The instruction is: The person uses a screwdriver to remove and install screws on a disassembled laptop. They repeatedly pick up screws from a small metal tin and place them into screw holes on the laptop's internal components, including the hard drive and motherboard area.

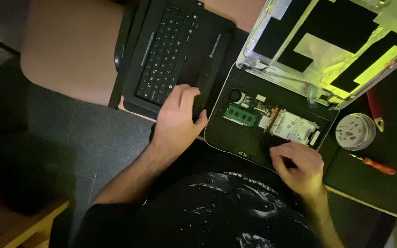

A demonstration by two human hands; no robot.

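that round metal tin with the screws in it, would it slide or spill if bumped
The round tin looks shallow and light, so a bump would probably slide it on the smooth dark mat. It is open, so the small screws inside could scatter. Flat-based, it seems unlikely to roll.

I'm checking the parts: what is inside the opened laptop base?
Inside the laptop base lie a green memory module and a silver hard drive. The right hand covers the near edge.

Keyboard panel lies left of opened laptop base; screwdriver right.

Black, seemingly white-speckled shirt; bare forearms.
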